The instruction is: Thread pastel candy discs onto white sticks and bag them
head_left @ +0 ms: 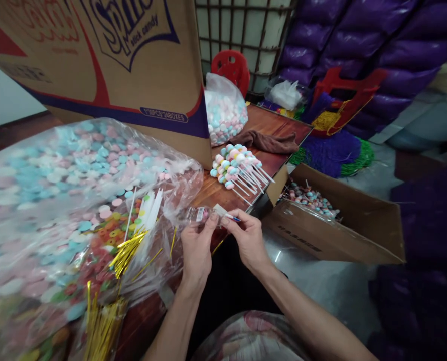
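Observation:
My left hand pinches a small clear plastic bag with a printed label, above the table edge. Close beside it, my right hand is closed, thumb against fingers, at the other end of the bag. A small blue-and-white piece shows at its fingertips, too small to name. Just beyond my hands lies a pile of marshmallow sticks, their white sticks pointing towards me. To the left, gold twist ties and white sticks lie on loose ring-shaped gummies.
A large bag of pastel marshmallows covers the table's left side, before a tall carton. Another marshmallow bag and a brown cloth lie behind. Right of the table, an open cardboard box holds wrapped candy sticks.

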`<state>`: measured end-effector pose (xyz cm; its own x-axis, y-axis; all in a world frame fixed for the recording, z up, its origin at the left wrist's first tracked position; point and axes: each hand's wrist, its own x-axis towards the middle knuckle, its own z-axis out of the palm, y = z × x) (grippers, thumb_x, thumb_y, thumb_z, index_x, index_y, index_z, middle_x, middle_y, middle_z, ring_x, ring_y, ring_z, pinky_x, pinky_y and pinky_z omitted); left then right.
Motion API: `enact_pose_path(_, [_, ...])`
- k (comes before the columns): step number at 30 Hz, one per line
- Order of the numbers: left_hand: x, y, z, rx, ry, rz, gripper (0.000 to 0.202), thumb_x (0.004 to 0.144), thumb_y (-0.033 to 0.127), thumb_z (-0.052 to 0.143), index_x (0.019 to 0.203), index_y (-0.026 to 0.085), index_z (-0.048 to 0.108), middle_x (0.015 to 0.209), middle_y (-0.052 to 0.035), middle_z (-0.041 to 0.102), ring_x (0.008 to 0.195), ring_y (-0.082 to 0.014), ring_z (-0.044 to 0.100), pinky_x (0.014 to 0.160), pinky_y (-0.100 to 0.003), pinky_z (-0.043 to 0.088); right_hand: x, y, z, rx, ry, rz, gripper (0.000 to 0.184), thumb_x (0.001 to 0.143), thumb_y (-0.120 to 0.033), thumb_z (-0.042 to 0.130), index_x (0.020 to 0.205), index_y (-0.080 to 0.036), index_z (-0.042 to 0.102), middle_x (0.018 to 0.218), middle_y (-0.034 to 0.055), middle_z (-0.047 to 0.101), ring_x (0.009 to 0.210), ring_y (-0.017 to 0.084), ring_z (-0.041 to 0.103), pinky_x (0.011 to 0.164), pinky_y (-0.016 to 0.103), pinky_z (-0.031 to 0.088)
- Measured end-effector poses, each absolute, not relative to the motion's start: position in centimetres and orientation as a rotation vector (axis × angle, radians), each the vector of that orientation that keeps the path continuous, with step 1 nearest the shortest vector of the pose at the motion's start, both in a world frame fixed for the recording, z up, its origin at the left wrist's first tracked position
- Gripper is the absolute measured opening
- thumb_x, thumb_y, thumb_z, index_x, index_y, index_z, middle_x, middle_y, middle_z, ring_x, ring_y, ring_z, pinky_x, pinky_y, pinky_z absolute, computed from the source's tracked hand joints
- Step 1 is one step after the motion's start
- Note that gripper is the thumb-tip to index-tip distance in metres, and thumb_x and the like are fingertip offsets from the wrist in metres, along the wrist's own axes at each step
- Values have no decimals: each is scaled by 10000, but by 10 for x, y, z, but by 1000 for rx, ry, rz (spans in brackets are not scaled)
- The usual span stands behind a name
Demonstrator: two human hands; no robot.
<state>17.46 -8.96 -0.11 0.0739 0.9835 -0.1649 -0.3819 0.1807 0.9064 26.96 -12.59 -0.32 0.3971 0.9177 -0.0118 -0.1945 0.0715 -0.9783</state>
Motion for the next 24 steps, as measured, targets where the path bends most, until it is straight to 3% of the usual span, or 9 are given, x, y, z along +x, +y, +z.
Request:
enact_pose_path(6, [161, -86, 3, 549, 955, 1260, 278, 682, 365, 857, 818, 161, 724, 870, -20, 737, 782, -129, 676, 744, -250, 563, 272, -117, -5, -1265, -887, 920, 304, 853, -321, 651, 617, -172, 530, 601, -46, 449, 609, 98, 388, 581, 234, 322])
enact_pose_path(10, [150, -78, 6, 467, 1042, 1345, 332, 566, 262, 920, 807, 154, 720, 846, -2, 722, 770, -105, 663, 711, -197, 557, 272, -114, -4, -1307, -995, 867, 349, 878, -316, 623, 600, -188, 456, 613, -50, 390, 617, 98, 364, 590, 242, 301])
enact_pose_path(17, [144, -76, 8, 481, 1067, 1389, 377, 565, 356, 925, 814, 163, 720, 826, 9, 701, 737, -83, 629, 657, -162, 542, 274, -102, -2, -1353, -1060, 778, 428, 940, -362, 558, 606, -208, 339, 616, -61, 312, 589, 92, 305, 571, 243, 286])
enact_pose_path(20, [140, -73, 4, 433, 1050, 1376, 418, 521, 304, 945, 844, 154, 725, 873, -4, 716, 753, -86, 633, 664, -169, 547, 282, -97, 3, -1436, -1242, 645, 417, 948, -330, 555, 606, -206, 351, 614, -56, 357, 589, 97, 360, 585, 247, 304])
enact_pose_path(24, [133, -64, -4, 321, 1052, 1456, 363, 542, 239, 937, 789, 154, 685, 774, 38, 676, 686, -60, 606, 645, -163, 532, 308, -82, 19, -1633, -1500, 153, 308, 976, -286, 516, 684, -192, 536, 715, 13, 565, 693, 144, 504, 689, 279, 370])
